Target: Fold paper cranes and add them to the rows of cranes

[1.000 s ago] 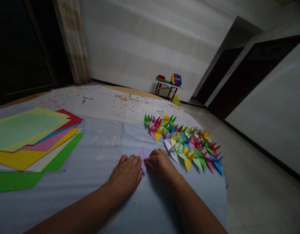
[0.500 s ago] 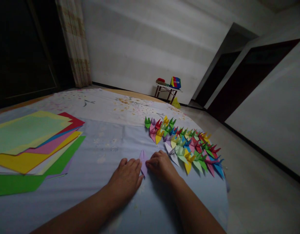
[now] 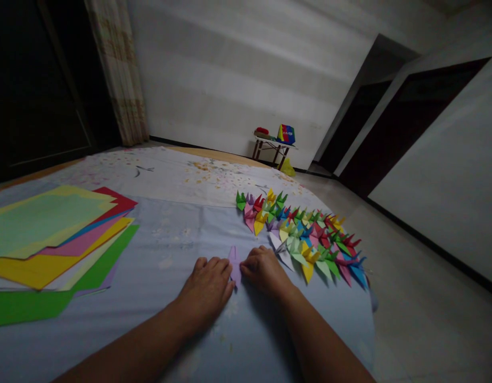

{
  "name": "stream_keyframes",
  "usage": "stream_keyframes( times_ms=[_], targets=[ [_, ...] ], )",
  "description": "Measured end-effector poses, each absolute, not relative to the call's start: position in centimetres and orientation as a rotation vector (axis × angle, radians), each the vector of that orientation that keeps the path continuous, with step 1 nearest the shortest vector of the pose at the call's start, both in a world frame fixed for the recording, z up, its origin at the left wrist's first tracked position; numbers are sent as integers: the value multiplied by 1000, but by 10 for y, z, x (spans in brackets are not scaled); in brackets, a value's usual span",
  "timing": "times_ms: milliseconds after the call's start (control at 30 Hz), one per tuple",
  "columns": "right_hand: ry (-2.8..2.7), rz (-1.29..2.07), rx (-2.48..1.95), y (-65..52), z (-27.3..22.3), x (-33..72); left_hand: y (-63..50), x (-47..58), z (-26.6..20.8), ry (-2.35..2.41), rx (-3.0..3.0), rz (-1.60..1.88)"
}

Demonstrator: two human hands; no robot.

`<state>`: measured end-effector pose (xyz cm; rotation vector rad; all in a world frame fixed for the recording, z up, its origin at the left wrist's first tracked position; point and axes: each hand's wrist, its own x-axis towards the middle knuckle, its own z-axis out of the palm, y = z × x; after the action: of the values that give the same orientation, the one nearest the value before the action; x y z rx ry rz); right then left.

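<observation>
A piece of folded purple paper [image 3: 235, 260], narrow and diamond-like with a slit at its far end, lies on the tablecloth between my hands. On its left side, the bent fingers and thumb of my left hand [image 3: 211, 283] hold its edge down. My right hand [image 3: 265, 268] is closed, its thumb and forefinger pinching the paper's right edge. Just beyond my right hand, several rows of folded paper cranes [image 3: 308, 260] in many colours stand close together. The undersides of my fingers are hidden.
A fanned stack of coloured paper sheets [image 3: 84, 234] lies at the left of the round table. Pale blue cloth [image 3: 166, 234] covers the near part, flowered white cloth [image 3: 158, 165] the far part. A small side table [image 3: 275, 142] stands by the wall.
The view has shifted very slightly. Both hands stay at the purple paper, with hardly any visible movement.
</observation>
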<state>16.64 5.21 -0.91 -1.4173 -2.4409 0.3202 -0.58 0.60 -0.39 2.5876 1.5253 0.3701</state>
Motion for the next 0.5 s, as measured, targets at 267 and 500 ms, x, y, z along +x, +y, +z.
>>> stream_keyframes(
  times_ms=[267, 500],
  targets=[
    [-2262, 303, -1503, 53, -10, 170, 12, -10, -14, 1484, 2566, 558],
    [-2270, 421, -1449, 49, -16, 165, 13, -12, -12, 1499, 2456, 656]
  ],
)
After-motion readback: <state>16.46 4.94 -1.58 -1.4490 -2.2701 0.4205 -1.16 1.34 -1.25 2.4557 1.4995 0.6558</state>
